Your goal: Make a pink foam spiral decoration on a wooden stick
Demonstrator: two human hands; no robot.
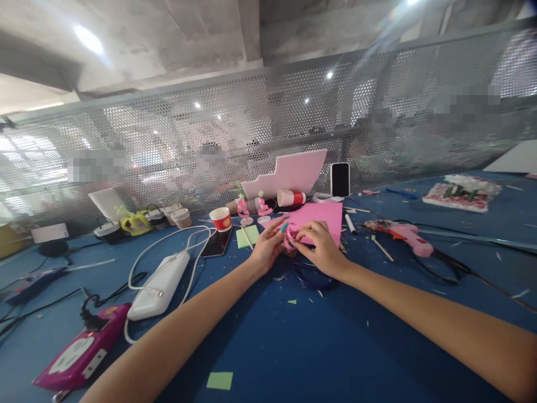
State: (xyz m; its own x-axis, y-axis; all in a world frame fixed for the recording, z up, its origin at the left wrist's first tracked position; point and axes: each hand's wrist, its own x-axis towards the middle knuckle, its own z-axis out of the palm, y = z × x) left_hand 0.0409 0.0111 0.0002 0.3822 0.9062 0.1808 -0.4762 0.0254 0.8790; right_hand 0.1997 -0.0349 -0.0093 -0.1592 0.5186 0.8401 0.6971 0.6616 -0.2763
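My left hand [267,246] is closed, its fingers pinching a small pink curled strip [290,240] in the middle of the table. From the other side, my right hand [322,249] grips the same strip between thumb and fingers. A small teal-tipped piece [285,227] shows by my left fingertips; what it belongs to is unclear. Behind my hands lies a bright pink sheet [332,215]. Two small pink spiral figures [243,208] with green tops stand beyond my left hand. Below my right hand is a dark blue loop [314,278], partly hidden.
A pink glue gun [409,235] with its cable lies right. Left are a white power bank [161,285], a magenta power strip [84,350], a phone [217,243] and a red paper cup [221,219]. A perforated metal screen [168,140] runs along the back.
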